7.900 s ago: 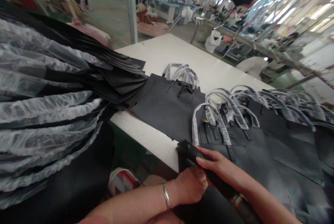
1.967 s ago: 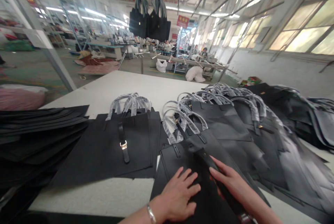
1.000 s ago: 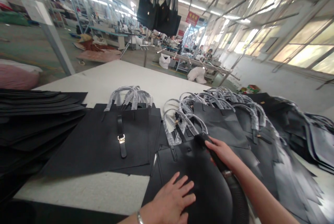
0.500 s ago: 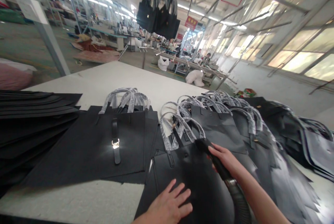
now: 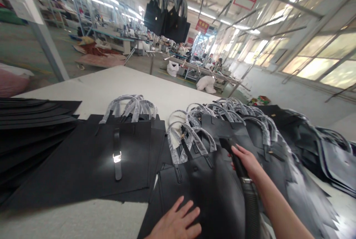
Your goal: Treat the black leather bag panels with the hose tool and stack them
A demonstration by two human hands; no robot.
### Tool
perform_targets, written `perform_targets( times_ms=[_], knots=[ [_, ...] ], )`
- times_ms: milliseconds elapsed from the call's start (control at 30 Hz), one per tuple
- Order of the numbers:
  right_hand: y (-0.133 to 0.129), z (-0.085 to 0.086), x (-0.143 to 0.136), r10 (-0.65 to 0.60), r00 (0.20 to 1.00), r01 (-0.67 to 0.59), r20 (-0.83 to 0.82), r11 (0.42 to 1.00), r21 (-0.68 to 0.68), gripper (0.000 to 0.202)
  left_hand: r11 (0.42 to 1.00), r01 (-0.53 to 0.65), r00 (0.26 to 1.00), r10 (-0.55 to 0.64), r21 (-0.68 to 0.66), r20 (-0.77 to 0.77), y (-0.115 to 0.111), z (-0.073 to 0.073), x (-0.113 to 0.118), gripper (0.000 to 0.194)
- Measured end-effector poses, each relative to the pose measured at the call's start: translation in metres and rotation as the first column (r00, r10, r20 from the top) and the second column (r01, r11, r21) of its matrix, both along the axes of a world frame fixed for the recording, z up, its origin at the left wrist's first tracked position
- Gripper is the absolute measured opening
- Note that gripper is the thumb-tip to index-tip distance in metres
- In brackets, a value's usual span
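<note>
My right hand (image 5: 248, 161) is wrapped round a black nozzle (image 5: 228, 145) fitted to a ribbed hose (image 5: 251, 205). The nozzle is over the upper right part of a smooth black handbag (image 5: 196, 190), whose handles (image 5: 204, 135) are wrapped in clear plastic. Fingers spread, my left hand (image 5: 179, 220) rests on the lower part of this bag. To the left lies another black bag (image 5: 91, 164) with a strap and a shiny gold buckle (image 5: 116, 157). Whether the nozzle touches the bag, I cannot tell.
Several black bags with wrapped handles (image 5: 261, 150) are piled at the right. A stack of black panels (image 5: 33, 120) lies at the left on the pale table (image 5: 130, 79). More black bags (image 5: 167, 20) hang from hooks above. A metal post (image 5: 47, 42) stands beyond the table.
My right hand has moved the nozzle to the right, away from the handle base at the bag's top edge. My left hand stays spread on the bag.
</note>
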State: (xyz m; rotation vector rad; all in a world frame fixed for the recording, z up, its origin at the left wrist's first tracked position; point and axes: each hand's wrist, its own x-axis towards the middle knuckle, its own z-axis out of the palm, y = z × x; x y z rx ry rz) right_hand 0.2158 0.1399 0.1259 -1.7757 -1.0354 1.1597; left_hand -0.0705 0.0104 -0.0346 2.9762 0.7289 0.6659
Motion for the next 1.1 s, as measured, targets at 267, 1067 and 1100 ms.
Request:
perform_targets(
  times_ms=[267, 1067, 1100],
  knots=[
    [-0.021, -0.003, -0.012, 0.082, 0.992, -0.076, 0.098, 0.995, -0.062, 0.053, 0.941, 0.029, 0.998, -0.047, -0.338, -0.045, -0.006, 0.035, -0.010, 0.042],
    [-0.088, -0.014, -0.114, 0.601, 0.777, -0.618, -0.187, 0.672, -0.409, 0.068, 0.968, 0.020, 1.000, -0.020, -0.249, 0.000, -0.037, 0.033, 0.014, 0.053],
    [-0.089, -0.017, -0.118, 0.615, 0.770, -0.626, -0.172, 0.673, -0.395, 0.067, 0.968, 0.019, 1.000, -0.020, -0.250, -0.003, -0.036, 0.033, 0.015, 0.053]
  ],
)
